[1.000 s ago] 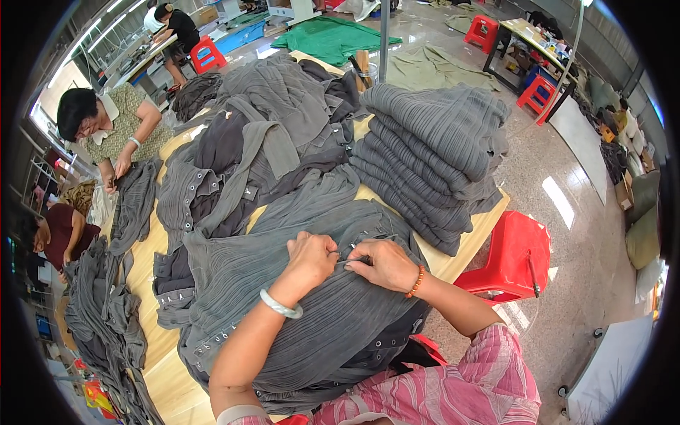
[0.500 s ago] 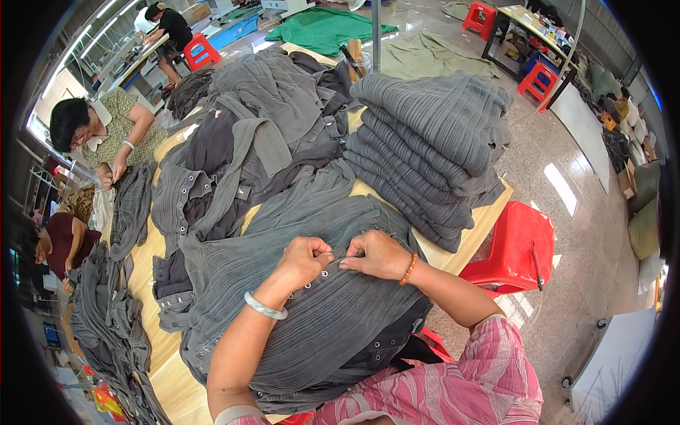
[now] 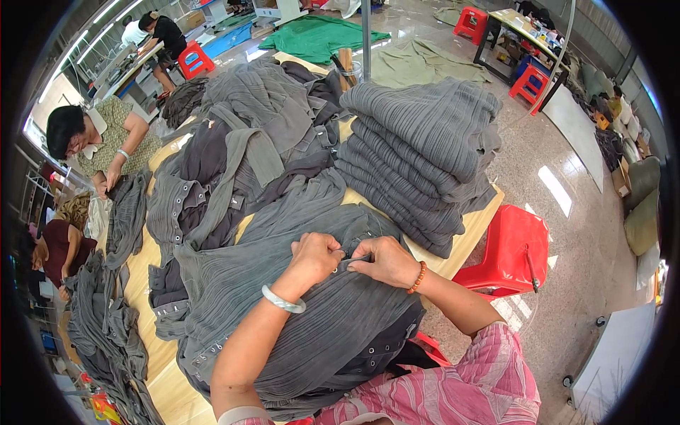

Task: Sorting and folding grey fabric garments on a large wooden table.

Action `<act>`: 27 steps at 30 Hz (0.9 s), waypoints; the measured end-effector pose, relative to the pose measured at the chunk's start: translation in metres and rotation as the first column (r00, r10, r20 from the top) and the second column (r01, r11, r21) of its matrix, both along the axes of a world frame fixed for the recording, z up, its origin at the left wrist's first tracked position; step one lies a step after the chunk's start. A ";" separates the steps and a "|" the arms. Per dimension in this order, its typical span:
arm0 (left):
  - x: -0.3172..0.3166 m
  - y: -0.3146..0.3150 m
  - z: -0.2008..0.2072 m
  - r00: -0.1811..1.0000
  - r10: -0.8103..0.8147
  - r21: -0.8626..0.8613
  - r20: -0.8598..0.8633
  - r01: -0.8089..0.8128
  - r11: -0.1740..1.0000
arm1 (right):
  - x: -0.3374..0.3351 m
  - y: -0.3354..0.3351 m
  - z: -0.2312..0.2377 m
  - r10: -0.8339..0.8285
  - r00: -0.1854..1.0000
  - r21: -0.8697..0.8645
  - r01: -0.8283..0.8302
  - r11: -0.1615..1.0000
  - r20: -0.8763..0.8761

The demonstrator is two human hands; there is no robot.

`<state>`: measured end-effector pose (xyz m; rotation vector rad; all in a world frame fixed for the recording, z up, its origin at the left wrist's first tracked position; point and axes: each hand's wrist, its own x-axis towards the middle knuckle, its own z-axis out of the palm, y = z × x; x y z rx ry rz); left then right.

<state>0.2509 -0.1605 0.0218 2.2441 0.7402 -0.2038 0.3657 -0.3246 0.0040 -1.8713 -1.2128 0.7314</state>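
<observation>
A dark grey ribbed garment (image 3: 234, 283) lies spread over the near part of the table, in front of me. My left hand (image 3: 315, 258) pinches its edge with thumb and forefinger closed together. Just to the right, my right hand (image 3: 388, 263) is closed too, pinching the same edge a short gap away. What else may sit between the fingertips is too small to make out. Metal eyelets (image 3: 375, 350) show on a darker garment layer below, near my lap.
A folded stack of grey garments (image 3: 425, 134) stands at the table's right. Loose grey garments (image 3: 248, 99) heap up beyond my hands. A red stool (image 3: 513, 244) is close on the right. Across the table's left side, a co-worker (image 3: 113, 138) handles dark cloth.
My left hand has shifted slightly right along the garment's edge, covering the eyelets that showed beside it. Both hands still pinch the cloth. The whole view has moved a little.
</observation>
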 end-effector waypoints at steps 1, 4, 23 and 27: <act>0.000 0.000 0.002 0.999 0.043 -0.083 0.003 -0.043 0.996 | 0.002 0.001 0.001 -0.005 1.000 -0.001 0.005 1.000 0.001; -0.004 0.002 -0.005 0.996 0.032 -0.071 0.081 -0.027 0.997 | 0.006 0.004 0.001 0.041 0.984 -0.011 -0.043 0.999 -0.174; -0.004 0.006 -0.010 0.992 0.057 -0.308 0.109 -0.021 0.951 | 0.026 0.019 -0.011 -0.016 0.913 -0.165 -0.057 0.985 -0.408; -0.009 0.012 -0.019 0.992 0.071 -0.286 0.106 -0.038 0.957 | 0.021 0.003 -0.012 0.039 0.999 -0.016 -0.039 0.999 0.005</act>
